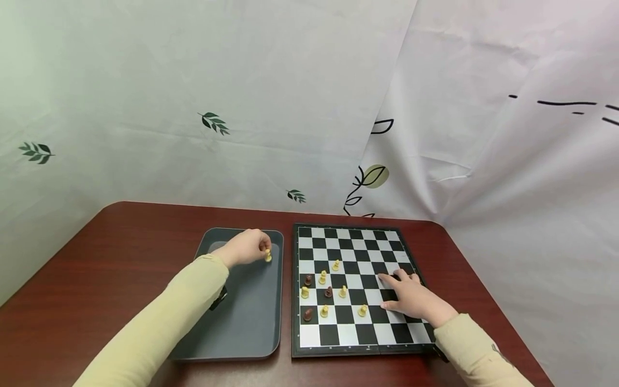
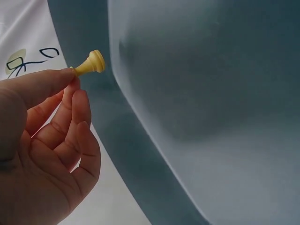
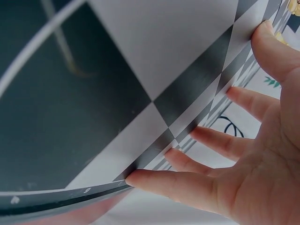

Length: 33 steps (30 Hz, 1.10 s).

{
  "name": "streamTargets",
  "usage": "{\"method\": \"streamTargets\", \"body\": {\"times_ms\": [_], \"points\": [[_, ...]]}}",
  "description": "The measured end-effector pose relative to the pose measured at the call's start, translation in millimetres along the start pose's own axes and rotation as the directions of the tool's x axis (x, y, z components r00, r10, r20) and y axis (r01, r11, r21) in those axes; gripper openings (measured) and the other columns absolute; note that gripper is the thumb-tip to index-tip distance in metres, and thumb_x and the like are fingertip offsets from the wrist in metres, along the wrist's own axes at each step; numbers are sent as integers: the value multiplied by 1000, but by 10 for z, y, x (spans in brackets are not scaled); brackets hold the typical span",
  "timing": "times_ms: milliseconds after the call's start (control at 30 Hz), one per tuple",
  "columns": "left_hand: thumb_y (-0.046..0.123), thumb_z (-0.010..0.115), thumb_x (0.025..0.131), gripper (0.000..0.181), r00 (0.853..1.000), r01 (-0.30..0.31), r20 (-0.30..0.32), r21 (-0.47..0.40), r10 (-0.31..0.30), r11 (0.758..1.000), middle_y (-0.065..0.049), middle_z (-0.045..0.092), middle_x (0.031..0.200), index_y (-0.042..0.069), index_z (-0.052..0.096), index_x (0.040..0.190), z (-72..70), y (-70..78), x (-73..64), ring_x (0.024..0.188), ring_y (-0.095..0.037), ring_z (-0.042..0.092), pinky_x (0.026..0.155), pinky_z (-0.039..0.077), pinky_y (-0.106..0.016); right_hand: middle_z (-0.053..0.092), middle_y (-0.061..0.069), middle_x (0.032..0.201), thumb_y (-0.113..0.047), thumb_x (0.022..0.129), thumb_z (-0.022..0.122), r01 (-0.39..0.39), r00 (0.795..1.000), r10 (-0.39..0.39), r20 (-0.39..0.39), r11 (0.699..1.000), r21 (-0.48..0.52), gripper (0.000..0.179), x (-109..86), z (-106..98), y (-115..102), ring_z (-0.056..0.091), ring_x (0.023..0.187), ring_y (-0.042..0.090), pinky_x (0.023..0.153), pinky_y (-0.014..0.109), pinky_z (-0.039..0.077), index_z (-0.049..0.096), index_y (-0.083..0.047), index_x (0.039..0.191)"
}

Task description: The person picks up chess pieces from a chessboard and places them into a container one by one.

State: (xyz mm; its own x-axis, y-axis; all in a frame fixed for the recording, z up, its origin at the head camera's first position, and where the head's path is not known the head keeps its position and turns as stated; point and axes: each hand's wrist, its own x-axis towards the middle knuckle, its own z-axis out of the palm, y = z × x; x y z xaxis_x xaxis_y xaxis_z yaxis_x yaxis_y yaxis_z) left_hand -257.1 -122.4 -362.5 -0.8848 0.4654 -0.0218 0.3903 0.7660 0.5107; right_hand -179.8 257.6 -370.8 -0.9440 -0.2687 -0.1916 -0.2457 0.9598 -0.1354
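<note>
My left hand (image 1: 245, 248) pinches a cream-yellow chess pawn (image 1: 268, 256) between thumb and forefinger, over the far right part of a grey tray (image 1: 251, 322). In the left wrist view the pawn (image 2: 93, 63) points its wide base away from the fingertips; its head is hidden by them. With fingers spread, my right hand (image 1: 411, 296) rests on the right side of a black-and-white chessboard (image 1: 347, 334). Its fingertips touch the squares (image 3: 187, 93) in the right wrist view. Several cream pieces (image 1: 343, 292) and three dark brown ones (image 1: 328, 292) stand on the board's left half.
Tray and chessboard lie side by side on a reddish-brown table (image 1: 130, 258), a narrow strip of wood between them. A pale curtain (image 1: 271, 107) with leaf prints hangs behind the table and along its right side.
</note>
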Motion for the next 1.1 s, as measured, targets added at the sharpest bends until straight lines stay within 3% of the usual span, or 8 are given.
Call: {"method": "streamTargets", "body": {"times_ms": [400,1100], "points": [[0,59,86,10,1000,14,-6,65,-14,998,-2,57,71,6,65,80,109,-34,61,61,-13,43,58,37,-27,44,26,129,-37,79,73,11,1000,-11,-10,1000,-1,66,-5,6,6,42,112,55,82,58,45,51,-9,134],[-1,62,84,9,1000,19,-3,84,-19,996,-2,59,74,7,63,80,189,-49,85,64,-14,49,61,43,-30,45,25,128,-37,78,73,16,1000,-16,-24,1000,-10,65,-4,18,10,44,109,51,81,58,45,51,-9,133]]}}
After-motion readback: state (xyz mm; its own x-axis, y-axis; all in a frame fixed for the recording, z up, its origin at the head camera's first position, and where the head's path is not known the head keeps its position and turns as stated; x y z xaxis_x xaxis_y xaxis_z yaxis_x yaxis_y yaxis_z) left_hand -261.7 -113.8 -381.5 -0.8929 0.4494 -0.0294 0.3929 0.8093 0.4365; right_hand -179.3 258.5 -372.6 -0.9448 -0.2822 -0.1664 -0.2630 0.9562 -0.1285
